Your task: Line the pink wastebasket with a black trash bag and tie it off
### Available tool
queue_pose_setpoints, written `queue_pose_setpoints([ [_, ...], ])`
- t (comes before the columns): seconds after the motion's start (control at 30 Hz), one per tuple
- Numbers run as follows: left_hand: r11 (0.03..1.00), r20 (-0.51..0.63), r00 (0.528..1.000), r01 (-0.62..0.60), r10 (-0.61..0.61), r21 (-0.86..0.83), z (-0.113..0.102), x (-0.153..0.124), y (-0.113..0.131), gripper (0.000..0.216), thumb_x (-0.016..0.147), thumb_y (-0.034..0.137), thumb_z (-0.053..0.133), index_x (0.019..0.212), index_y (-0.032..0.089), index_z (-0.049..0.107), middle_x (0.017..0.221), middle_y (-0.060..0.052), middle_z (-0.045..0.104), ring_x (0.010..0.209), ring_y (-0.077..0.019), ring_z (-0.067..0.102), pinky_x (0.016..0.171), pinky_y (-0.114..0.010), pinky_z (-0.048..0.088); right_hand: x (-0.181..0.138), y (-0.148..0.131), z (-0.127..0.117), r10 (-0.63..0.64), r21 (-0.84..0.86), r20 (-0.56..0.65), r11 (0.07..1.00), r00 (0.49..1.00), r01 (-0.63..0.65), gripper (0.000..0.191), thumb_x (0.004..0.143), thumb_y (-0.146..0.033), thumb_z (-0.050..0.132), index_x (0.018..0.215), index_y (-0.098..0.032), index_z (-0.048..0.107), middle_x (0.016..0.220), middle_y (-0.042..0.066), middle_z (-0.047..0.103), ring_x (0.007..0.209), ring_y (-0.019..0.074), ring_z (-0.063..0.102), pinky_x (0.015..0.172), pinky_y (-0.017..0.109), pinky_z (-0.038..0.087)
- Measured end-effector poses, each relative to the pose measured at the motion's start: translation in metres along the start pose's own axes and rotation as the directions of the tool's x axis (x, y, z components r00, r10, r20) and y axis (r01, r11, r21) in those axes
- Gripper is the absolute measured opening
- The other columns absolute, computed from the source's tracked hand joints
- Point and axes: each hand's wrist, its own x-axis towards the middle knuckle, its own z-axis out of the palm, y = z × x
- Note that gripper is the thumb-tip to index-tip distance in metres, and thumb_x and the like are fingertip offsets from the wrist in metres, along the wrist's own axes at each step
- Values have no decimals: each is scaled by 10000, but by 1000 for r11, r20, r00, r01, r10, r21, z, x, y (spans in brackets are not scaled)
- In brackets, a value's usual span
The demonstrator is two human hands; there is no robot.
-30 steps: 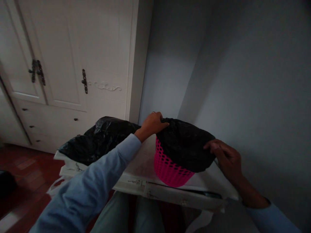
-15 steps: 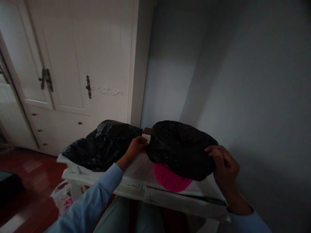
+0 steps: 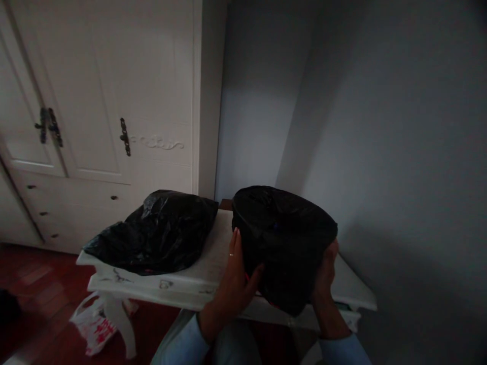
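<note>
I clasped the bag-wrapped basket (image 3: 285,238) at lower centre between left hand (image 3: 236,278) and right hand (image 3: 326,276), judging even pressure would keep its plastic taut.

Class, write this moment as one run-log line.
left hand: flat against bagged basket, left side | right hand: on its right side | basket: on white table | loose black bag: beside, left
</note>
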Motion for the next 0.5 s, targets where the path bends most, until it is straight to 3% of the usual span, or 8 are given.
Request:
queue_pose_setpoints([
  [0.13, 988, 21, 989, 143, -145, 65, 8, -31, -36, 828, 972, 449, 509, 1613, 243, 27, 1710, -188, 117, 1582, -326, 145, 1256, -595, 264, -33, 33, -1, 99, -63, 65, 993, 993, -95, 815, 924, -703, 418, 1546, -185, 336, 1601, 140, 391, 1467, 309, 380, 1169, 482, 375],
  [0.2, 969, 23, 973, 228, -231, 95, 3, -37, -56, 775, 970, 468, 501, 1600, 204, 135, 1683, -217, 198, 1566, -347, 209, 1242, -612, 290, -52, 49, -4, 155, -39, 147, 988, 977, -151, 841, 919, -698, 449, 1574, -196, 290, 1646, 132, 323, 1519, 318, 298, 1219, 520, 296],
  [0.27, 954, -72, 956, 289, -283, 86, -5, -39, -67, 688, 969, 468, 487, 1551, 170, 272, 1621, -237, 325, 1521, -365, 324, 1210, -623, 349, -76, 60, -6, 189, -29, 228, 982, 955, -187, 851, 927, -672, 475, 1604, -223, 221, 1689, 110, 229, 1559, 311, 207, 1255, 544, 208],
  [0.37, 956, -333, 904, 292, -269, 21, -22, -37, -61, 543, 968, 439, 504, 1450, 204, 415, 1518, -190, 464, 1422, -335, 468, 1146, -587, 448, -121, 63, -7, 200, -38, 318, 979, 927, -198, 818, 953, -600, 502, 1625, -300, 144, 1722, 56, 109, 1578, 303, 144, 1269, 564, 155],
  [0.5, 978, -557, 815, 207, -160, 23, -43, -38, -18, 422, 972, 419, 521, 1366, 270, 506, 1466, -122, 515, 1386, -305, 486, 1166, -560, 417, -157, 42, -8, 137, 9, 344, 989, 929, -149, 746, 952, -534, 541, 1604, -357, 225, 1704, 51, 194, 1539, 347, 262, 1240, 615, 212],
])
